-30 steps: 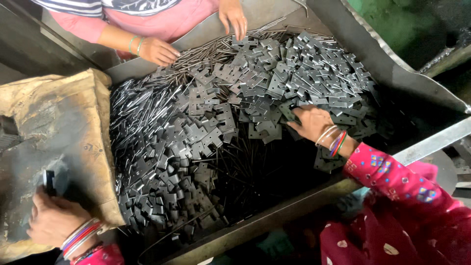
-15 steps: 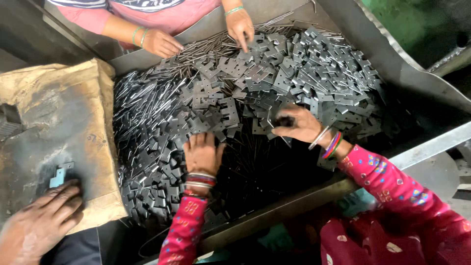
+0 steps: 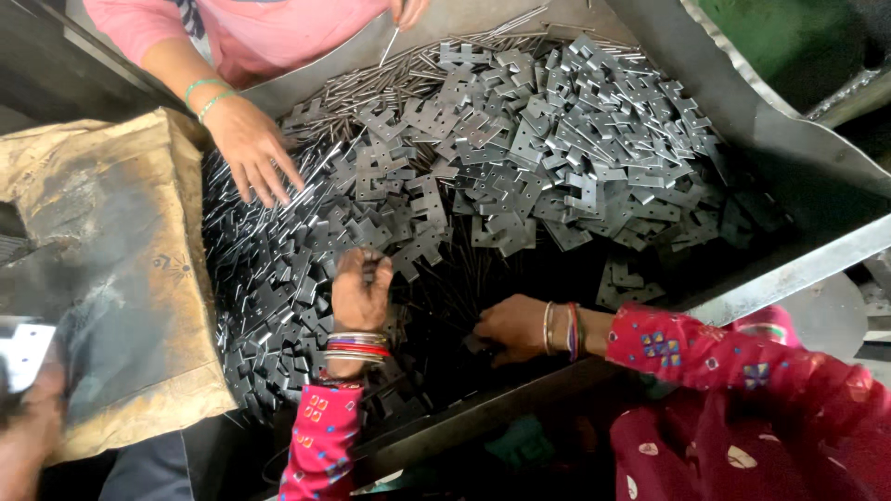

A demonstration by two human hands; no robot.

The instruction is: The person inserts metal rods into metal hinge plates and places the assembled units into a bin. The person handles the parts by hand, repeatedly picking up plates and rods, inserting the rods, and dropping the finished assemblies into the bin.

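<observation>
My left hand (image 3: 360,295) pinches a small metal plate (image 3: 369,269), right hand (image 3: 513,327) curled low in the tray (image 3: 817,186), fingertips hidden, grip unclear.

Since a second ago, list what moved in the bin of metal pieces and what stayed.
The left hand came into the metal plates and picked one up. The right hand slid from the pile down to the dark bin bottom. The co-worker's hand shifted left. The cardboard stayed.

plates (image 3: 520,176) in tray (image 3: 817,176) | rods (image 3: 278,213) left | sack (image 3: 111,278) beyond
</observation>
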